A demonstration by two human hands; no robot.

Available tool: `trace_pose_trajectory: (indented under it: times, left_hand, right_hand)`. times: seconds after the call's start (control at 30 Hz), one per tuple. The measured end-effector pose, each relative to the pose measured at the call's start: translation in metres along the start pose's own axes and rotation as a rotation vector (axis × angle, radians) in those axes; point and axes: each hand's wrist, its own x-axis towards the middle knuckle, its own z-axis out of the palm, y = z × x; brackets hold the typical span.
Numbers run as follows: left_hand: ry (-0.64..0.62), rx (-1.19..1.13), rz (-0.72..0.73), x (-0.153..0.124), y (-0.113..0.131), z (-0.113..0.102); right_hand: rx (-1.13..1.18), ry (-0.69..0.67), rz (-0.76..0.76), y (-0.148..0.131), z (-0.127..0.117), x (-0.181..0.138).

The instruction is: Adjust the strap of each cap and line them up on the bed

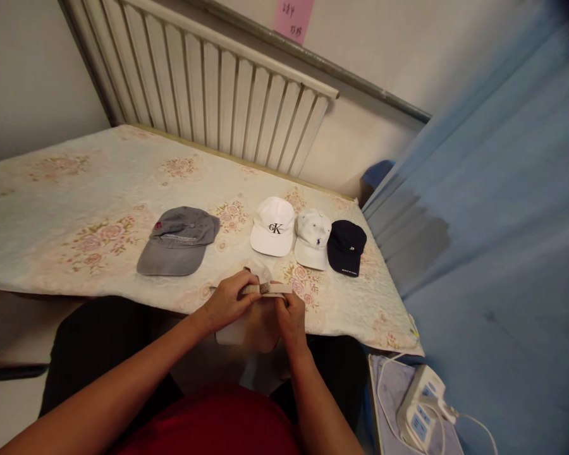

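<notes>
Hands are meeting at the worktop's (360,316) near edge: left hand (225,301) and right hand (291,316) are both pinching a beige cap's (256,328) strap. Grey cap (179,240) is lying well left; three caps behind, open cloth between.

We see a beige cap (251,316) with a beige strap (271,289). On the table (76,189) lies a pale cloth with pink flower patterns. There is a grey cap (177,241) with a small red mark, a white cap (272,226) with black letters, another white cap (312,239), and a dark navy cap (346,247). The curtain (502,221) is blue, the note (293,19) pink.
</notes>
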Motion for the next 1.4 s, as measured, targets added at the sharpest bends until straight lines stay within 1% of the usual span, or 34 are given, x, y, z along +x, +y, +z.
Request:
trace_pose_trajectory:
  times: [0.27,0.57,1.0,1.23,1.4]
  left_hand:
    - [0.017,-0.024,0.016,0.0,-0.004,0.002]
    - [0.022,-0.029,0.017,-0.002,-0.004,0.0]
    - [0.021,-0.013,0.009,-0.004,-0.008,0.002]
    - [0.008,-0.011,0.007,-0.004,-0.01,0.001]
    - [-0.029,0.017,0.005,-0.005,-0.015,0.001]
  right_hand:
    - [-0.044,0.015,0.015,0.001,0.001,-0.001]
    - [-0.001,-0.003,0.007,-0.001,0.001,-0.002]
    - [-0.033,-0.006,0.021,-0.005,0.0,-0.002]
    - [-0.015,-0.003,0.018,-0.003,0.001,-0.002]
    - [0.021,-0.001,0.019,-0.003,0.0,-0.003]
